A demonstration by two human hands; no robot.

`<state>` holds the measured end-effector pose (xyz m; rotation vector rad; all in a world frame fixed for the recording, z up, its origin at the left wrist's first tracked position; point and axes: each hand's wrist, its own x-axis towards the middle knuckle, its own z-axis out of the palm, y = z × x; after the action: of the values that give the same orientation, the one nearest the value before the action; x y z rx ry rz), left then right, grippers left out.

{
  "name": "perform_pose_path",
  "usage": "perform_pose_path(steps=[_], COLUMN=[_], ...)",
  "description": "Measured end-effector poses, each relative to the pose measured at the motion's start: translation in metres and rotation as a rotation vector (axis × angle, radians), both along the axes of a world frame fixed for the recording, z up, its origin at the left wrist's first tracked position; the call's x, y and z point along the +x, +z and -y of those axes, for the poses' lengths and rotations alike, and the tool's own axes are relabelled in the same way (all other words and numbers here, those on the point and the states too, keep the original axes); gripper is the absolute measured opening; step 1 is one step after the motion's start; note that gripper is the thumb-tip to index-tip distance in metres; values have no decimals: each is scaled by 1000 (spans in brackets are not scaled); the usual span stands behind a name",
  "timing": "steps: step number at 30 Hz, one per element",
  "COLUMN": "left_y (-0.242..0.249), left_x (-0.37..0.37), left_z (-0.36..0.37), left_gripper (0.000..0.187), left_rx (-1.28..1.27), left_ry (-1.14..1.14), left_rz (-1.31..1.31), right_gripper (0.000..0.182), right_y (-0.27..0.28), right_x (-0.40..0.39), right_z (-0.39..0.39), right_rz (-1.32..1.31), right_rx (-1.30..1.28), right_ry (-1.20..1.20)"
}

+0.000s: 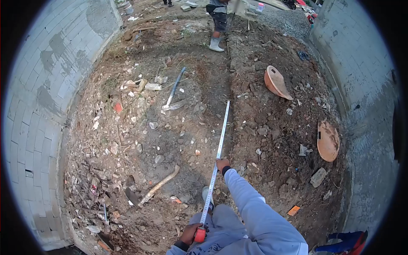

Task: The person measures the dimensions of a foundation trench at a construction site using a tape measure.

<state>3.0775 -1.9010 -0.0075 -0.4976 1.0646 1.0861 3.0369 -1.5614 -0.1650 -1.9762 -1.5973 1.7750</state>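
Observation:
A long white blade of a tape measure (220, 146) runs forward from my lap over the dirt, its far end lying near a shallow groove in the ground. Low in the view, close to my body, my left hand (189, 233) is closed around the red case of the tape measure. My right hand (222, 164) reaches forward over my knee, its fingers closed on the blade partway along. One light-coloured boot (207, 194) of mine shows beneath the blade.
A hammer with a blue handle (174, 88) and a hoe with a wooden handle (159, 187) lie left. Two orange basins (276, 83) (328, 142) lie right. Grey block walls (34, 123) (369, 76) flank the rubble-strewn ground. Another person (217, 21) in boots stands ahead.

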Motion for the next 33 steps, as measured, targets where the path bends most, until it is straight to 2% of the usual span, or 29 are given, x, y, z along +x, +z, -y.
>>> perform_pose_path(steps=[2, 4, 6, 9, 12, 15, 16, 18, 19, 20, 22, 23, 26, 28, 30, 33], left_y=[-11, -36, -62, -75, -72, -28, -9, 4, 11, 22, 45, 64, 80, 68, 46, 32], left_x=[-5, -4, -1, 10, 24, 29, 33, 43, 53, 63, 88, 96, 123, 134, 142, 142], left_z=[-20, -37, -51, -56, -43, -37, -32, -12, 1, 14, 41, 45, 67, 69, 68, 55], left_gripper=[27, 26, 24, 20, 20, 24, 26, 26, 27, 27, 32, 31, 32, 27, 29, 29], left_rx=[-25, -3, 39, 55, 63, 59, 37, 65, 67, 74, 77, 85, 129, 118, 162, 191], left_ry=[-10, 56, 49, 102, 91, 53, 20, -3, -23, -10, -80, -92, -189, -229, -114, -63], left_rz=[-44, 7, -53, -45, -83, -74, -59, -61, -39, -46, -230, -310, -469, -544, -419, -403], right_gripper=[38, 38, 37, 35, 34, 28, 28, 34, 34, 33, 33, 32, 31, 30, 30, 25], right_y=[-17, -46, 18, -10, -27, -12, -42, -9, 31, 30, 71, 82, 106, 117, 132, 144], right_x=[14, 32, 38, 57, 54, 30, 23, 10, 8, 8, 13, 16, 26, 40, 52, 77], right_z=[28, 60, 81, 90, 66, 19, -5, -49, -57, -72, -85, -89, -87, -71, -50, -15], right_rz=[123, 166, 208, 155, 53, 63, -19, 18, 100, 40, 43, 52, -44, -24, 3, -125], right_rx=[-37, 64, -22, -8, 113, 355, 317, 267, 433, 495, 530, 531, 518, 563, 602, 543], right_ry=[204, 307, 274, 206, 240, 156, 69, 54, 91, 34, 57, 52, -52, -47, -36, -70])
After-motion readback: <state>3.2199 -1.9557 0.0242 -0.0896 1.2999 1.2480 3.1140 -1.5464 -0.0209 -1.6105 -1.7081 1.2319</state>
